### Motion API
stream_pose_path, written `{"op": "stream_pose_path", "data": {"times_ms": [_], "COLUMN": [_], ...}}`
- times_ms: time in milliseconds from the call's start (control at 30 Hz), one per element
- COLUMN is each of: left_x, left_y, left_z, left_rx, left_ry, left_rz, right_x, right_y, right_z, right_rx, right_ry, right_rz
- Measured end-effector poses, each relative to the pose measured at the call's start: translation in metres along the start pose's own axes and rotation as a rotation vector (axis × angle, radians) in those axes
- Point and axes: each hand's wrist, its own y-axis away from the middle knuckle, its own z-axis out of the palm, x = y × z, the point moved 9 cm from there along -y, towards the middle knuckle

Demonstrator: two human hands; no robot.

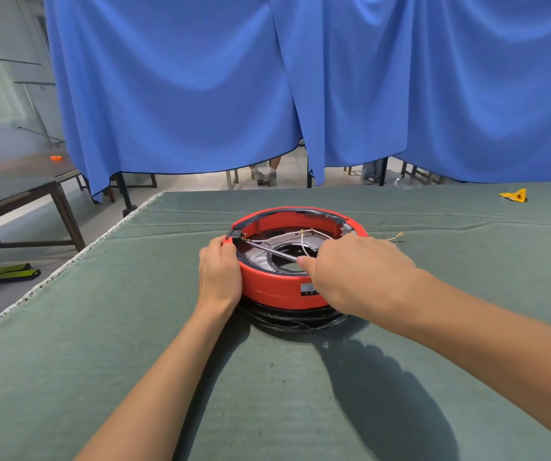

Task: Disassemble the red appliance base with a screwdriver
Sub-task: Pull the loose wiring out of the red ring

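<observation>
Left hand [220, 271] is curled round the 9 o'clock edge of the red appliance base [277, 289], its fingers wrapped over the rim. At the middle of the green-covered desk [101, 361] the base is set, open side up, on a black coiled cord [295, 321]; thin wires [304, 242] are strung across its metal interior. A screwdriver [269, 250] is held in the right hand [354, 271], whose fingers are closed round the handle at 3 o'clock, and the shaft is laid across the opening toward 10 o'clock, where the tip is met by a black bracket. A yellow scrap [514, 195] is seen at 2 o'clock, well apart from the base.
</observation>
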Motion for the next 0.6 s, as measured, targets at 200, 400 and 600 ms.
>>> {"op": "stream_pose_path", "data": {"times_ms": [200, 400, 600], "left_x": [-0.004, 0.000, 0.005], "left_y": [0.002, 0.014, 0.026], "left_z": [-0.003, -0.003, -0.003], "left_rx": [0.068, 0.111, 0.149], "left_ry": [-0.071, -0.114, -0.206], "left_rz": [-0.037, -0.066, -0.099], "right_x": [-0.015, -0.021, -0.019], "right_y": [0.005, 0.017, 0.020], "right_z": [0.006, 0.004, 0.007], "right_rx": [-0.045, -0.094, -0.168], "right_ry": [0.005, -0.040, -0.149], "right_rz": [-0.028, 0.024, 0.158]}}
